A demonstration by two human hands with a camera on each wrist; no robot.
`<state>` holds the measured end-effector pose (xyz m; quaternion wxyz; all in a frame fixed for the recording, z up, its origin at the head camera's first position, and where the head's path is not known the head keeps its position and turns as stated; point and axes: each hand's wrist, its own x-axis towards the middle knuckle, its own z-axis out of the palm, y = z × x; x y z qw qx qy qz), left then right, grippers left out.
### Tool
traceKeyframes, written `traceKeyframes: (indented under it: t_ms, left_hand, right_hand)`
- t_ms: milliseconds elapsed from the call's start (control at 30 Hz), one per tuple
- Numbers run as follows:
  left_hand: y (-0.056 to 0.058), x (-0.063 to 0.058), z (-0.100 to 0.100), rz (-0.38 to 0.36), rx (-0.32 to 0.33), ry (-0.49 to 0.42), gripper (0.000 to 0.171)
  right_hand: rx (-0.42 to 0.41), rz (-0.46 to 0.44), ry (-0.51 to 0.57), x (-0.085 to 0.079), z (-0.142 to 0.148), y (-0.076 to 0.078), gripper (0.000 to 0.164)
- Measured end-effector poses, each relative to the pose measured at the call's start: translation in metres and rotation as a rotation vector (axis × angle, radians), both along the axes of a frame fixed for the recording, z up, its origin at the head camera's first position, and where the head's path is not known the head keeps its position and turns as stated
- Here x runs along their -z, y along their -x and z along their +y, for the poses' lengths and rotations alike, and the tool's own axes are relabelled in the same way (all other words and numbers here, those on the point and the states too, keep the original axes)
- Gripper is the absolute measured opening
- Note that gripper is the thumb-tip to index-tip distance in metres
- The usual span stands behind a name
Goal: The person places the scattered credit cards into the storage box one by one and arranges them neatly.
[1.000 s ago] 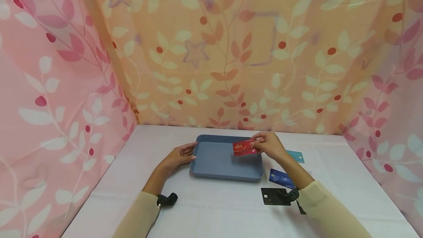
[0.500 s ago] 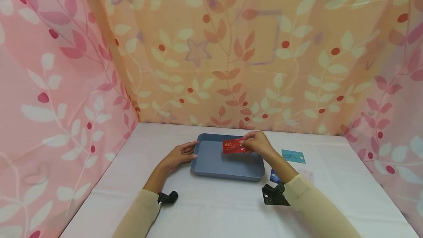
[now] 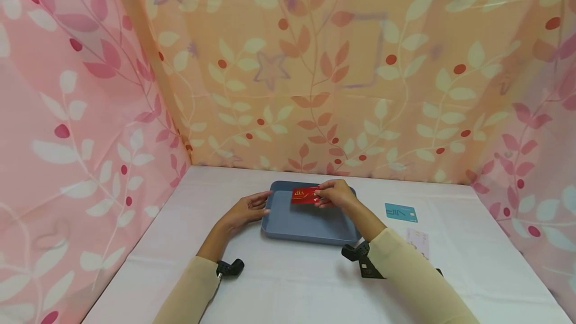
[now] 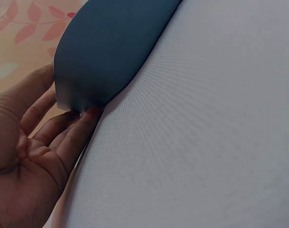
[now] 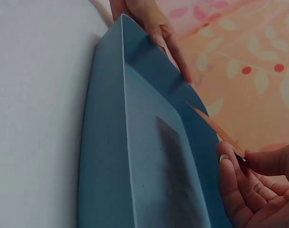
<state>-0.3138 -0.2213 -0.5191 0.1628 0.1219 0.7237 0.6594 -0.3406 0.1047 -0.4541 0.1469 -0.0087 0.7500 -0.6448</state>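
Note:
A red VIP card (image 3: 304,195) is pinched between the thumb and fingers of my right hand (image 3: 336,195), above the inside of a blue-grey tray (image 3: 310,238). In the right wrist view the card (image 5: 214,124) appears nearly edge-on, apart from the tray floor, where a dark shadow falls. My left hand (image 3: 245,211) touches the tray's left side with fairly straight fingers. The left wrist view shows those fingertips (image 4: 89,114) against the tray's outer wall (image 4: 106,47).
Right of the tray lie a teal card (image 3: 401,212), a pale card (image 3: 418,242) and a black card (image 3: 370,268) partly hidden by my right forearm. White cloth (image 3: 279,284) covers the table; patterned curtains (image 3: 315,89) enclose the back and sides.
My right hand has carried the red card leftward over the tray. The blue card is now hidden behind the right arm, while the teal and pale cards show more fully. My left hand stays at the tray.

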Motion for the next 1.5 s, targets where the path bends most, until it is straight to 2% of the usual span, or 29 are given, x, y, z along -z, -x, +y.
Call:
traceKeyframes:
  t_ms: [300, 900, 1267, 1500]
  left_hand:
    - [0.001, 0.0, 0.004, -0.033, -0.037, -0.001, 0.064]
    - [0.001, -0.002, 0.004, -0.005, -0.095, 0.024, 0.063]
    - [0.001, -0.001, 0.004, -0.009, -0.113, 0.023, 0.062]
    - [0.0, 0.0, 0.002, -0.004, -0.079, 0.012, 0.062]
  right_hand:
    - [-0.028, -0.075, 0.021, 0.011, -0.015, 0.004, 0.034]
    - [-0.022, -0.118, -0.009, 0.016, -0.041, 0.012, 0.032]
    - [0.002, -0.094, 0.002, 0.018, -0.053, 0.014, 0.033]
    - [0.049, -0.061, 0.005, 0.024, -0.06, 0.013, 0.029]
